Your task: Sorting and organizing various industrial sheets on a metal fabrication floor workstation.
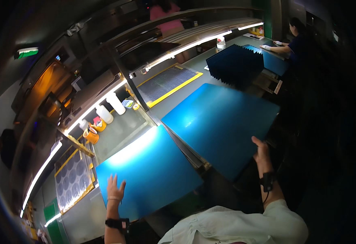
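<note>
Two flat, glossy blue sheets are in front of me. The left blue sheet [157,171] lies on the workbench, with a bright lamp reflection across its far part. My left hand [115,188] is over its left edge, fingers stretched out and apart; whether it touches the surface I cannot tell. My right hand [261,150] grips the near right edge of the right blue sheet [222,122], thumb on top and the other fingers hidden beneath. This sheet extends past a gap in the bench, its near corner out over the dark.
White bottles [116,103] and orange tape rolls [91,135] stand under the lit shelf. Beyond the right sheet is a dark ridged rack [235,65]. A yellow-edged panel [170,84] lies on the bench. A co-worker [294,42] handles another blue sheet at the far right.
</note>
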Demonstrator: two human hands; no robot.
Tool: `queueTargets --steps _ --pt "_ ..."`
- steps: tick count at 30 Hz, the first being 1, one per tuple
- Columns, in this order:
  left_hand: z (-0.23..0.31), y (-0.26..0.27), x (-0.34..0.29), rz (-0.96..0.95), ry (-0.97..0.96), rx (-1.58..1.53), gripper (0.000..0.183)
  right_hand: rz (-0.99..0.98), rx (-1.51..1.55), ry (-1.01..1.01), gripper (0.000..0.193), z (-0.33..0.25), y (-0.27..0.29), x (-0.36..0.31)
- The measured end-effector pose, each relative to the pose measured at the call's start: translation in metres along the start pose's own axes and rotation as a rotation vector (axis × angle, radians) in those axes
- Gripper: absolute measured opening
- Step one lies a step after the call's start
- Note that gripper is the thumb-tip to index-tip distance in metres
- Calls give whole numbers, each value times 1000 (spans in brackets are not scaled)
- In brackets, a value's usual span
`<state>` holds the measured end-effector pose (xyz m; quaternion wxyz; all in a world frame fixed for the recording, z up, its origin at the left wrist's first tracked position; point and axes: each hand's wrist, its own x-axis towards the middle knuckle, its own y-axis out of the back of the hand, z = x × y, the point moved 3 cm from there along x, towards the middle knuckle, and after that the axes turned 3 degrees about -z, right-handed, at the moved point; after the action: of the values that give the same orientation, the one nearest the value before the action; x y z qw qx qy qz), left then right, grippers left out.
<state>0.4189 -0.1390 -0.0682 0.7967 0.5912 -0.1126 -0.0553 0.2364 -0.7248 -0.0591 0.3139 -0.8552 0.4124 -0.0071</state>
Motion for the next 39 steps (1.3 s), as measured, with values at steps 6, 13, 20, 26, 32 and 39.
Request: queueTargets --steps 6,13,20,26,32,39 --pt "208 17 58 -511 -137 -1343 77 -159 -613 640 25 -97 1 -41" --pt "327 -40 46 -1098 -67 -2610 92 -816 -1432 1109 52 -58 -50 -54" --pt "323 -148 36 -788 356 -2582 72 -1209 -1526 904 54 42 -49 -81" --pt "329 -147 33 -905 228 -2655 74 -1247 -1439 981 34 58 -72 -104" --pt "324 -155 34 -886 242 -2717 80 -1245 -1346 914 15 57 -80 -103" --pt "321 -163 45 -898 422 -2522 69 -465 -1041 902 7 -43 -130 -30"
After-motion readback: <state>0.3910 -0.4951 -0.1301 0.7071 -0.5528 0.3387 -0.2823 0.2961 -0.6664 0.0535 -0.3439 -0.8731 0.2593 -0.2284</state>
